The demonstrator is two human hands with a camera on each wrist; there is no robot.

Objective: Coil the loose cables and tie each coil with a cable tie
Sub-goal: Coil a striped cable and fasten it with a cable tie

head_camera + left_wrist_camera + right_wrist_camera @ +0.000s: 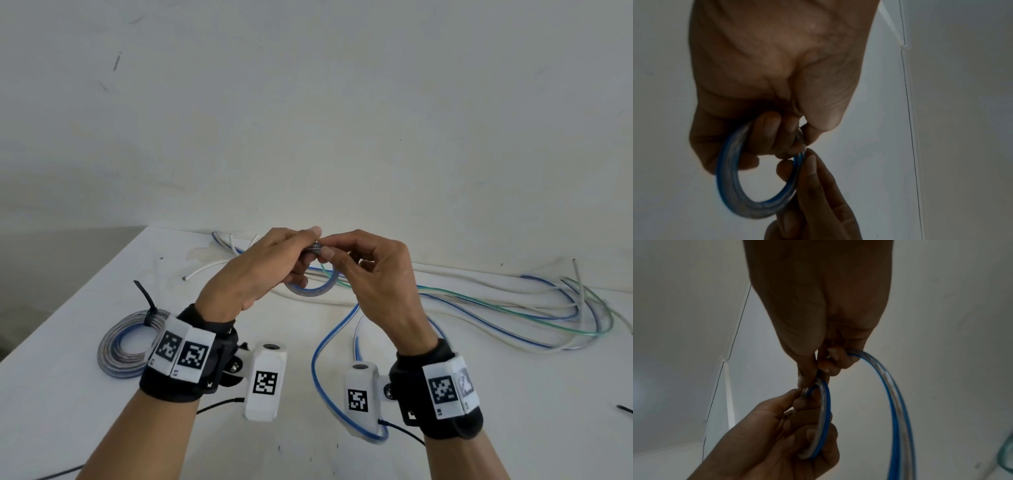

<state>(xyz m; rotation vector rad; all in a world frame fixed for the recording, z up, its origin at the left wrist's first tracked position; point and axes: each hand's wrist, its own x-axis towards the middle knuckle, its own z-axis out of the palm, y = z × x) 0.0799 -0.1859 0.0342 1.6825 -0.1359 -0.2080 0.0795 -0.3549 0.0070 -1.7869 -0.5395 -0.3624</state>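
1. count: two hands at work, one small coil in progress, one finished coil, several loose cables.
2. the left hand [260, 270] curls its fingers through the small blue-striped coil [313, 289], held above the white table [68, 394] mid-centre.
3. the right hand [373, 274] pinches the same cable at the coil's top between thumb and forefinger; its free length [317, 363] hangs in a loop to the table's near side.
4. the finished coil [123, 346], round, clear with blue stripe, bound by a black cable tie [149, 301], lies near the left table edge.
5. loose cables [513, 308], blue, green and white, glossy tubing, sprawl to the right; a further black tie tip [623, 408] shows at the right border.
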